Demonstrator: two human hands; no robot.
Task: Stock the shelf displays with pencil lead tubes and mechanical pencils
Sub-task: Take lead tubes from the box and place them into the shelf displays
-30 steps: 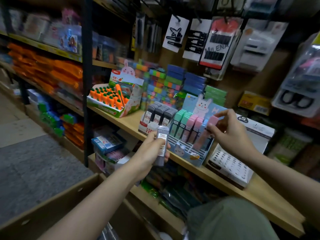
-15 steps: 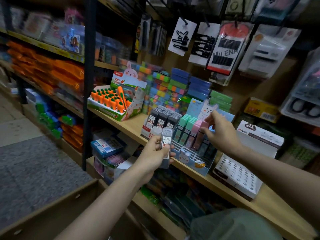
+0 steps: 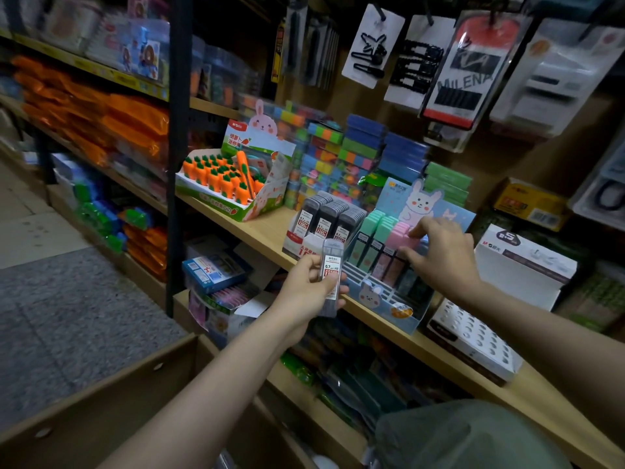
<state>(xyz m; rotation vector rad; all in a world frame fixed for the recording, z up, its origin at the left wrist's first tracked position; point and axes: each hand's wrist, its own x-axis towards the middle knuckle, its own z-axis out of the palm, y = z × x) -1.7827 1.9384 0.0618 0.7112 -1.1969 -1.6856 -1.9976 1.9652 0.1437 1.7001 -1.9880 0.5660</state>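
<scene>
Shelf (image 3: 270, 231): wooden, runs from upper left to lower right, loaded with stationery displays.
White box (image 3: 521, 265): on the shelf at the right, just beside the blue display.
Carrot box (image 3: 233, 184): on the shelf at the left, filled with orange carrot-shaped items.
Blue display (image 3: 389, 292): bunny-printed, near the shelf's front edge, holding rows of green and pink tubes.
Grey display (image 3: 314, 228): just left of the blue one, three rows of dark tubes.
Right hand (image 3: 439, 255): over the blue display, fingers curled, pinching a pink tube (image 3: 411, 240) at the top of its row.
Left hand (image 3: 304, 292): in front of the shelf edge, gripping clear lead tubes (image 3: 331, 275) upright; their count is unclear.
</scene>
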